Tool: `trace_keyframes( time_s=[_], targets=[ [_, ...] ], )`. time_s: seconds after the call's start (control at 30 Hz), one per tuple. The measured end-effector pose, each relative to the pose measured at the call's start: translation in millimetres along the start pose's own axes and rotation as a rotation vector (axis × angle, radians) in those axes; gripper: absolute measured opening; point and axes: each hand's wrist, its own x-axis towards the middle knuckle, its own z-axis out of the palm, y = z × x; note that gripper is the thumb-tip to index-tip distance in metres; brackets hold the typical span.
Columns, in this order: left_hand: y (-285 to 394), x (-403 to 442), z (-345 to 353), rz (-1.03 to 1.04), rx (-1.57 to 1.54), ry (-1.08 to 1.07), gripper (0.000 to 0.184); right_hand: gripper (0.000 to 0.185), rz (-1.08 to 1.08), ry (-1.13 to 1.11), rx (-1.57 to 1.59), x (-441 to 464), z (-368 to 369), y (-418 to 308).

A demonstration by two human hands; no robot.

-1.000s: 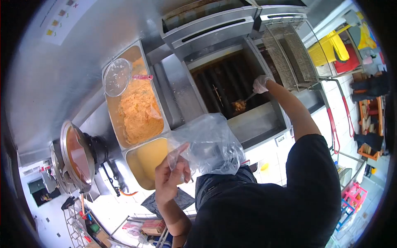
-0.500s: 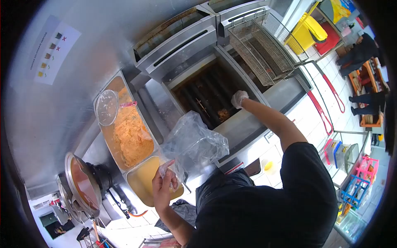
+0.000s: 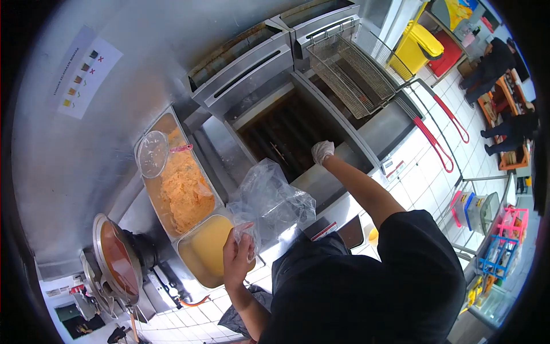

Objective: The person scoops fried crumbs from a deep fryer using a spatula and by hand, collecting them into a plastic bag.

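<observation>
In the head view, my left hand [image 3: 240, 252] is closed on the gathered edge of a clear plastic bag [image 3: 269, 192], just over a metal pan of yellow liquid [image 3: 207, 243]. My right hand [image 3: 323, 152], in a clear glove, is curled above the front part of a deep fryer [image 3: 274, 129] with dark oil. Whatever its fingers hold, if anything, is hidden. A long pale piece lies in the oil left of this hand. Left of the bag stands a metal tray of orange breading [image 3: 184, 198], with a round strainer [image 3: 153, 153] resting across its side.
Wire fry baskets [image 3: 355, 74] with red handles [image 3: 432, 143] hang over the fryer's right side. A round pot of reddish-brown liquid [image 3: 119, 258] stands at lower left. A yellow bin [image 3: 417, 49] is at upper right. Two people [image 3: 487, 66] stand farther right.
My right hand has shifted toward the fryer's front edge. The orange-brown bits seen beside it in the oil no longer show. My left hand still holds the bag, and the whole view has tilted slightly.
</observation>
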Motion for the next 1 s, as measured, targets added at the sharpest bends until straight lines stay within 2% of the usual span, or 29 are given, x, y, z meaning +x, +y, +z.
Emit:
trace_keyframes(
  time_s=[0.07, 0.1, 0.17, 0.23, 0.27, 0.3, 0.33, 0.37, 0.4, 0.43, 0.5, 0.57, 0.6, 0.63, 0.73, 0.83, 0.87, 0.93, 1.0],
  targets=[
    [-2, -3, 2, 0.033, 0.01, -0.019, 0.027, 0.032, 0.053, 0.171, -0.069, -27, -30, -11],
    [-2, -3, 5, 0.025, 0.013, -0.006, 0.026, 0.036, 0.045, 0.209, 0.019, -78, -87, -18],
    [-5, -8, 9, 0.0, 0.018, 0.037, 0.023, 0.033, 0.039, 0.247, 0.332, -132, -122, -30],
    [-16, -8, 5, -0.011, 0.141, 0.069, 0.021, 0.028, -0.221, 0.451, 0.478, -198, -146, -34],
    [-24, -2, 5, -0.008, 0.202, 0.071, 0.02, 0.027, -0.298, 0.647, 0.758, -220, -139, -37],
    [-45, 4, 2, 0.086, 0.225, 0.126, 0.023, 0.025, -0.373, 0.851, 1.031, -243, -130, -41],
    [-56, 3, -2, 0.171, 0.296, 0.185, 0.025, 0.029, -0.261, 0.807, 1.191, -269, -127, -48],
    [-65, 2, -5, 0.257, 0.362, 0.24, 0.027, 0.042, -0.205, 0.782, 1.128, -294, -131, -55],
    [-56, -5, 5, 0.302, 0.258, 0.23, 0.03, 0.057, -0.15, 0.754, 1.065, -319, -135, -60],
    [-47, -12, 16, 0.346, 0.154, 0.215, 0.035, 0.064, -0.17, 0.877, 0.895, -327, -135, -67],
    [-45, -19, 15, 0.424, 0.331, 0.139, 0.033, 0.057, -0.124, 0.916, 0.711, -310, -87, -86],
    [-60, -16, -12, 0.395, 0.604, 0.011, 0.033, 0.039, -0.24, 0.486, 1.261, -266, -13, -102],
    [-66, -7, -27, 0.33, 0.79, -0.067, 0.034, 0.031, -0.214, 0.512, 1.193, -286, -34, -100],
    [-63, -11, -29, 0.343, 0.738, -0.058, 0.035, 0.023, -0.198, 0.534, 1.123, -306, -67, -97],
    [-75, -2, -48, 0.328, 0.523, -0.131, 0.032, 0.028, -0.327, 0.227, 1.257, -340, -70, -67],
    [-119, 40, -69, 0.164, 0.143, -0.433, 0.028, 0.025, -0.399, 0.145, 1.811, -413, -96, -31],
    [-130, 52, -67, 0.122, 0.082, -0.525, 0.027, 0.033, -0.678, 0.187, 1.981, -418, -75, -19],
    [-138, 53, -48, 0.056, 0.097, -0.621, 0.026, 0.032, -0.727, 0.079, 2.163, -444, -58, -4],
    [-133, 49, -21, 0.021, 0.181, -0.658, 0.025, 0.033, -0.539, 0.283, 2.373, -478, -62, -7]
  ],
)
